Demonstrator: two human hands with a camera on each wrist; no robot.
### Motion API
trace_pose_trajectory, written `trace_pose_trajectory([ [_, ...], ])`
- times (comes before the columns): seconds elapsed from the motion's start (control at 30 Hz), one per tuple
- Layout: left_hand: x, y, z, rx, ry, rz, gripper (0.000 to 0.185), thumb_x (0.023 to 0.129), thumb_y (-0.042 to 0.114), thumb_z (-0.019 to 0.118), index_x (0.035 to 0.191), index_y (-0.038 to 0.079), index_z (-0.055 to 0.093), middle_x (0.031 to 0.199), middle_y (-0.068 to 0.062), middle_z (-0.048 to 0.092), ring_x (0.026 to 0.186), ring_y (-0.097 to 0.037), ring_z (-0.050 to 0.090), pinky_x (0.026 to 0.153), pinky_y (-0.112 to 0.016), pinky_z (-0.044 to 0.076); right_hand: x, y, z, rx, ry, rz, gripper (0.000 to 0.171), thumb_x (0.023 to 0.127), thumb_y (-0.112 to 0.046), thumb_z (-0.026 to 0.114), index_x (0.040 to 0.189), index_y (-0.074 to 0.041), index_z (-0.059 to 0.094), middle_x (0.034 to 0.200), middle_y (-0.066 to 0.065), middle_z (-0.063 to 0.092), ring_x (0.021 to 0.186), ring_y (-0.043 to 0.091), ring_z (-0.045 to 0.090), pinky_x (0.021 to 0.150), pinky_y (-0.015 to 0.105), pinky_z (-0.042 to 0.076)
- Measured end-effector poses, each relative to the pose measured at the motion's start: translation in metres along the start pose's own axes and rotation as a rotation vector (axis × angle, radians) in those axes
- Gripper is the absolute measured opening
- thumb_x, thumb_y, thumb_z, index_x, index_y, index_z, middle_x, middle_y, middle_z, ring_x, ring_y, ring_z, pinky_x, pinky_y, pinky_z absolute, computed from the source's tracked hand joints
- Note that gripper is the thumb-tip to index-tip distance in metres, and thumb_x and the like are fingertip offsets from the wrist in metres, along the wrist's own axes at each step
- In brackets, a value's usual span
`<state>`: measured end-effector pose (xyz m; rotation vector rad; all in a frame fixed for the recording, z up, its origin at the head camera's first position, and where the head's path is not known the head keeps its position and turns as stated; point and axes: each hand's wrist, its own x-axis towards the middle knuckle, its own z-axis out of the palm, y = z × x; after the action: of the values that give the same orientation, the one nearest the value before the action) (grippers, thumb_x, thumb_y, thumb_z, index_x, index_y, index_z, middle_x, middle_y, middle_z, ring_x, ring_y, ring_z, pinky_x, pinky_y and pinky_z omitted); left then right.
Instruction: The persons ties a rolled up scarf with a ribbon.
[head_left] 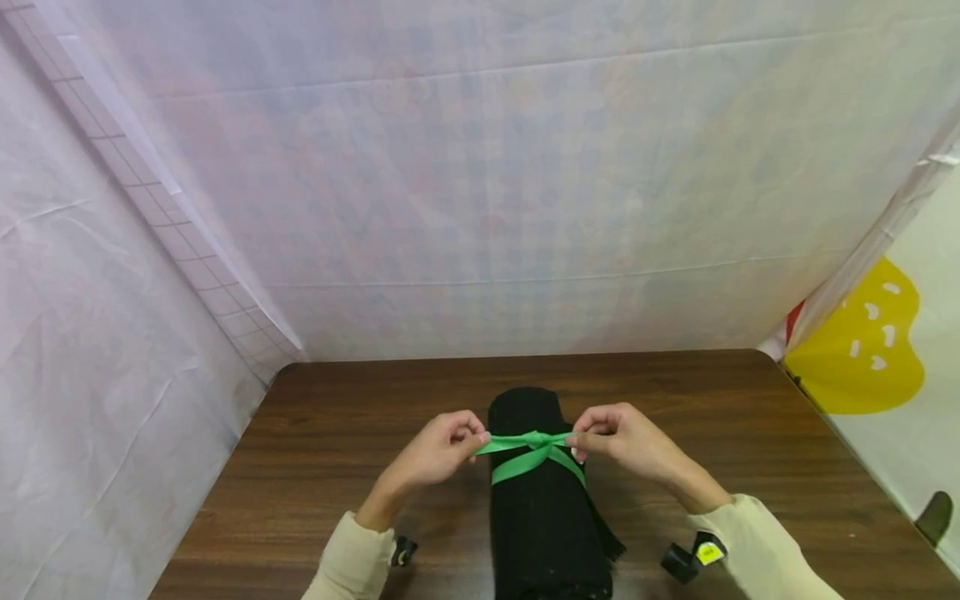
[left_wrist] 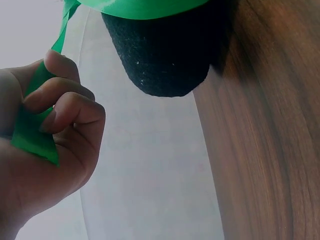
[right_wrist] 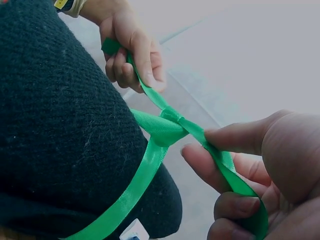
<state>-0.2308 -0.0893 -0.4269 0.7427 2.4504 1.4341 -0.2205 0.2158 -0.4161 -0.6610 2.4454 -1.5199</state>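
Observation:
A black knitted roll, perhaps a scarf [head_left: 543,525], lies lengthwise on the table with a fringe at its lower right. Around it runs a green ribbon [head_left: 517,467], knotted on top. My left hand [head_left: 442,447] pinches one ribbon end left of the knot; in the left wrist view the tail crosses its palm under curled fingers. On the other side my right hand [head_left: 630,439] holds the second end between thumb and fingers. Both ends stretch taut from the knot [right_wrist: 171,115] in the right wrist view. A small white tag [right_wrist: 134,231] shows beside the ribbon there.
The brown wooden table [head_left: 337,417] ends at a pale sheet [head_left: 487,208] hung behind it. More white sheeting [head_left: 97,350] hangs on the left. A yellow patterned shape [head_left: 862,350] shows on the right wall. Dark straps with devices [head_left: 693,557] sit at the wrists.

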Motion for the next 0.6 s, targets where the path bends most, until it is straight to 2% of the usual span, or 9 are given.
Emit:
trace_pose_trajectory([
  [0.13,-0.0023,-0.0006,-0.0003,0.003,-0.003,0.008,0.014,0.099,0.015,0.060,0.094,0.003,0.063,0.072,-0.017,0.064,0.055,-0.007,0.045,0.049,-0.021,0.034,-0.0010,0.0012,-0.0010,0.008,0.007,0.000,0.020,0.092,-0.017,0.070,0.091,0.002,0.069,0.077,0.012,0.072,0.077,0.023,0.069,0.080,0.027,0.051],
  [0.3,-0.0043,-0.0033,-0.0003,-0.005,-0.001,0.017,0.013,0.100,0.014,0.058,0.096,0.002,0.063,0.070,-0.014,0.062,0.053,-0.007,0.043,0.048,-0.021,0.033,-0.0035,0.0028,-0.0035,0.009,0.011,0.012,0.017,0.093,-0.019,0.070,0.091,-0.002,0.070,0.078,0.014,0.072,0.077,0.025,0.069,0.078,0.027,0.052],
  [0.47,-0.0053,-0.0051,-0.0022,-0.004,0.004,0.014,0.012,0.100,0.013,0.059,0.095,0.003,0.063,0.069,-0.012,0.062,0.053,-0.007,0.043,0.048,-0.021,0.033,-0.0064,0.0041,-0.0067,0.005,0.018,0.023,0.021,0.093,-0.021,0.070,0.093,0.000,0.069,0.077,0.013,0.072,0.076,0.017,0.068,0.076,0.027,0.050],
  [0.6,-0.0068,-0.0053,-0.0046,-0.013,0.012,0.005,0.012,0.099,0.014,0.061,0.093,0.003,0.063,0.068,-0.008,0.061,0.056,-0.008,0.046,0.050,-0.020,0.034,-0.0094,0.0056,-0.0097,-0.003,0.027,0.037,0.024,0.093,-0.022,0.070,0.094,0.002,0.069,0.077,0.014,0.071,0.076,0.015,0.067,0.074,0.026,0.049],
])
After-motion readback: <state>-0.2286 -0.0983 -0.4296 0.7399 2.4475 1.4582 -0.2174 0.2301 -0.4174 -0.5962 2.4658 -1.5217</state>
